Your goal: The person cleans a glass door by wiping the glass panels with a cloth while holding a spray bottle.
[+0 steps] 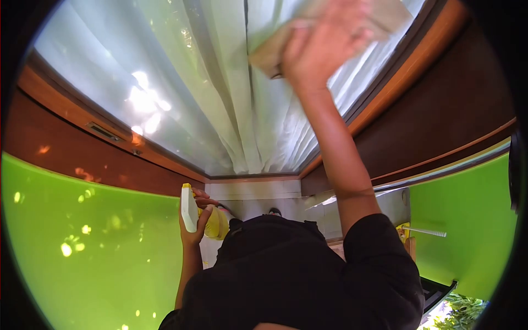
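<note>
Press evenly through the right hand, laid over the brown cloth high on the glass; too blurred to tell whether gripping or merely pressing flat. Best to wipe in overlapping strokes, right up to the wooden frame. With the left hand, wrapped around the spray bottle well below the cloth, spray sparingly to avoid drips.

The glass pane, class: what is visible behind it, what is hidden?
Behind the glass pane hang white curtains; anything beyond them is covered. The right hand and brown cloth hide some curtain.
</note>
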Tool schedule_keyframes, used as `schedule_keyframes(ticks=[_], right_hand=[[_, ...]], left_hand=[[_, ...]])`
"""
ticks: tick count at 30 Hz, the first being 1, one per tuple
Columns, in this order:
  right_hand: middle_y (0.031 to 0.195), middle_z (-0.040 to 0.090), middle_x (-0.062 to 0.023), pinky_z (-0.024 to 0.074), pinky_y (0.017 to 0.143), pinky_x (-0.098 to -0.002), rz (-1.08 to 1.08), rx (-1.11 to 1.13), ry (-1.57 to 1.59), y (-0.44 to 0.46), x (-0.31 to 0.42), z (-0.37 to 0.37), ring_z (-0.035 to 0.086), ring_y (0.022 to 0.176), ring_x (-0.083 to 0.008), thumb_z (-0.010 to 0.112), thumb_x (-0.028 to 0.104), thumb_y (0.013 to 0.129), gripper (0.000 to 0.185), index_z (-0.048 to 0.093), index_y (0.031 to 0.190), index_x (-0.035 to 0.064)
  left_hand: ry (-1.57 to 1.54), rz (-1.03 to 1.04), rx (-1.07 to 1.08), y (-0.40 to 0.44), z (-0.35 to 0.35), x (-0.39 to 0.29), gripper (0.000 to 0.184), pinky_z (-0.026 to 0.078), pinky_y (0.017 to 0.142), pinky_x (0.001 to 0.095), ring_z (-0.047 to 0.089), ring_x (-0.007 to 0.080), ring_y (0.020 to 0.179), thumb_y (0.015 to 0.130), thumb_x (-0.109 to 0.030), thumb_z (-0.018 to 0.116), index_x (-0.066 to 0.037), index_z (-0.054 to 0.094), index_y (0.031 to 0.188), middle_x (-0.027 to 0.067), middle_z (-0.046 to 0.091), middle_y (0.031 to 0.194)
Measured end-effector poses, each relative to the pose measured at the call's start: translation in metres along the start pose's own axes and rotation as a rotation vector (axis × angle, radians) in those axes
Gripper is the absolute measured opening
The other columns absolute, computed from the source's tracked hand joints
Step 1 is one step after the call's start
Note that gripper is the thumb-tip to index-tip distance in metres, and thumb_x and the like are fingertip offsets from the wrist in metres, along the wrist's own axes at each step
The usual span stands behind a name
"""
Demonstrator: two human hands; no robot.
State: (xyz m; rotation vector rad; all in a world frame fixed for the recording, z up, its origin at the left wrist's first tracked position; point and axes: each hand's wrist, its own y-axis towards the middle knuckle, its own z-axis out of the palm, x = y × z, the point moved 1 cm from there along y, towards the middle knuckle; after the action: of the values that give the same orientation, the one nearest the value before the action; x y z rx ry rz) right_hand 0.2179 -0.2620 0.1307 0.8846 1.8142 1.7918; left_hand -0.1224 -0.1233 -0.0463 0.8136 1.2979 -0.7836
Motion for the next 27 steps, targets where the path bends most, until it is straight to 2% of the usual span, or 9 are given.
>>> schedule_keyframes(ticks=[4, 6, 8, 10, 16, 21, 24, 26, 27], right_hand=[[0.150, 0.044, -0.0123, 0.0243, 0.112, -0.0567, -0.440, 0.250, -0.147, -0.056, 0.025, -0.001, 0.039, 0.139, -0.0318, 0.064, 0.034, 0.077, 0.073, 0.047, 0.145, 0.0121], [0.120, 0.064, -0.0019, 0.0394, 0.102, -0.0440, -0.536, 0.413, -0.011, -0.105, 0.003, -0.013, 0.057, 0.116, -0.0203, 0.061, 0.020, 0.079, 0.056, 0.058, 0.135, 0.0148], [0.111, 0.066, 0.0012, 0.0432, 0.096, -0.0370, -0.567, 0.383, 0.193, -0.158, -0.044, -0.019, 0.060, 0.106, -0.0174, 0.061, 0.015, 0.076, 0.053, 0.062, 0.129, 0.0178], [0.120, 0.064, -0.0031, 0.0422, 0.098, -0.0423, -0.378, 1.083, -0.053, -0.198, -0.083, -0.035, 0.059, 0.113, -0.0203, 0.061, 0.022, 0.080, 0.048, 0.062, 0.128, 0.0184], [0.145, 0.040, -0.0312, 0.0147, 0.114, -0.0617, -0.070, 0.646, -0.117, -0.121, -0.098, -0.052, 0.035, 0.134, -0.0505, 0.051, 0.029, 0.091, 0.073, 0.028, 0.151, -0.0057], [0.157, 0.027, -0.0240, 0.0089, 0.115, -0.0640, 0.087, -0.143, 0.054, 0.019, -0.054, -0.027, 0.023, 0.147, -0.0398, 0.054, 0.034, 0.093, 0.074, 0.025, 0.156, 0.0087], [0.151, 0.032, -0.0267, 0.0200, 0.112, -0.0599, 0.003, -0.059, -0.006, 0.057, 0.002, -0.013, 0.027, 0.141, -0.0446, 0.055, 0.024, 0.096, 0.066, 0.031, 0.153, 0.0015], [0.161, 0.017, -0.0256, 0.0119, 0.116, -0.0591, -0.151, 0.196, 0.027, 0.052, 0.034, -0.016, 0.015, 0.149, -0.0439, 0.049, 0.024, 0.098, 0.068, 0.021, 0.156, 0.0029], [0.157, 0.028, -0.0188, 0.0144, 0.115, -0.0597, -0.261, 0.199, 0.012, 0.042, 0.039, -0.007, 0.025, 0.144, -0.0379, 0.054, 0.028, 0.091, 0.071, 0.028, 0.155, 0.0078]], left_hand=[[0.078, 0.049, 0.022, 0.008, 0.001, 0.004, 0.039, 0.054, 0.082, 0.0374, 0.068, 0.0274, 0.096, 0.083, 0.006, 0.061, -0.002, 0.047, 0.118, 0.0126, 0.052, 0.108], [0.079, 0.051, 0.027, 0.013, 0.004, 0.000, 0.038, 0.054, 0.081, 0.0377, 0.068, 0.0274, 0.096, 0.083, 0.005, 0.062, -0.002, 0.047, 0.118, 0.0126, 0.053, 0.108], [0.066, 0.066, 0.042, 0.016, 0.006, -0.001, 0.038, 0.054, 0.079, 0.0366, 0.068, 0.0264, 0.094, 0.084, 0.004, 0.062, -0.002, 0.047, 0.118, 0.0130, 0.053, 0.108], [0.073, 0.075, 0.050, 0.016, 0.007, 0.000, 0.040, 0.055, 0.078, 0.0349, 0.067, 0.0246, 0.091, 0.085, 0.003, 0.062, -0.001, 0.046, 0.122, 0.0136, 0.054, 0.109], [0.207, 0.092, 0.055, 0.017, 0.002, 0.006, 0.060, 0.054, 0.076, 0.0294, 0.066, 0.0172, 0.080, 0.088, -0.001, 0.062, -0.001, 0.038, 0.143, 0.0141, 0.060, 0.108], [0.188, -0.005, 0.027, 0.013, -0.006, 0.015, 0.068, 0.053, 0.075, 0.0288, 0.066, 0.0154, 0.077, 0.088, -0.003, 0.063, -0.002, 0.033, 0.149, 0.0120, 0.063, 0.104], [0.229, -0.023, 0.053, 0.014, -0.007, 0.017, 0.068, 0.053, 0.076, 0.0288, 0.067, 0.0150, 0.078, 0.089, -0.004, 0.063, -0.003, 0.033, 0.149, 0.0118, 0.063, 0.104], [0.219, -0.014, 0.067, 0.017, -0.007, 0.021, 0.068, 0.053, 0.076, 0.0287, 0.067, 0.0148, 0.079, 0.089, -0.005, 0.063, -0.002, 0.033, 0.149, 0.0115, 0.063, 0.104], [0.212, -0.007, 0.072, 0.018, -0.005, 0.022, 0.068, 0.053, 0.076, 0.0287, 0.067, 0.0147, 0.079, 0.089, -0.005, 0.063, -0.002, 0.033, 0.149, 0.0114, 0.063, 0.103]])
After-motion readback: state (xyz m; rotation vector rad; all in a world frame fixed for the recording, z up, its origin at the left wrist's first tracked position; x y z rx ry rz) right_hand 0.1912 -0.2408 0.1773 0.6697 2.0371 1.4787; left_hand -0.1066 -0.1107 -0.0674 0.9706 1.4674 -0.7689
